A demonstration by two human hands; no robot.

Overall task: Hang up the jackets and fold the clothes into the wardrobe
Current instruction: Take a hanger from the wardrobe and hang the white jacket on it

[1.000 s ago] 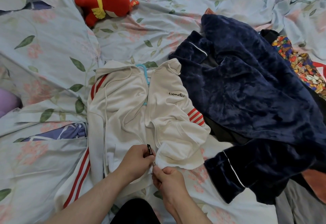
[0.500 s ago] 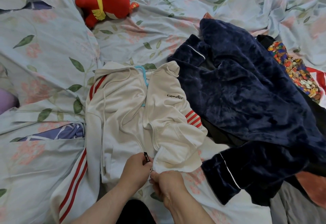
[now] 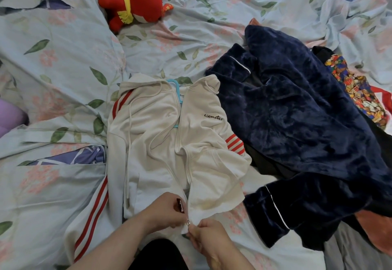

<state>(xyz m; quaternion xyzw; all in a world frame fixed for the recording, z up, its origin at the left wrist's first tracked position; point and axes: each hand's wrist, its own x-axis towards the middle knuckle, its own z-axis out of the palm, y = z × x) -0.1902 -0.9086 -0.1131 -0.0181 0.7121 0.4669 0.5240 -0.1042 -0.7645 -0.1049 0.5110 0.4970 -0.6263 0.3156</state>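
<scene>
Floral bedding (image 3: 63, 61) covered the bed. A navy plush robe (image 3: 297, 116) lay on the right, touching the white jacket (image 3: 152, 146) spread near centre. A red plush toy (image 3: 135, 6) lay far off. At the jacket's near hem, the left hand (image 3: 164, 213) and right hand (image 3: 209, 238) each pinched a zipper edge. A blue hanger (image 3: 177, 91) showed at the collar.

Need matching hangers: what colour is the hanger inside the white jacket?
The hanger is light blue; the head view shows it.
</scene>
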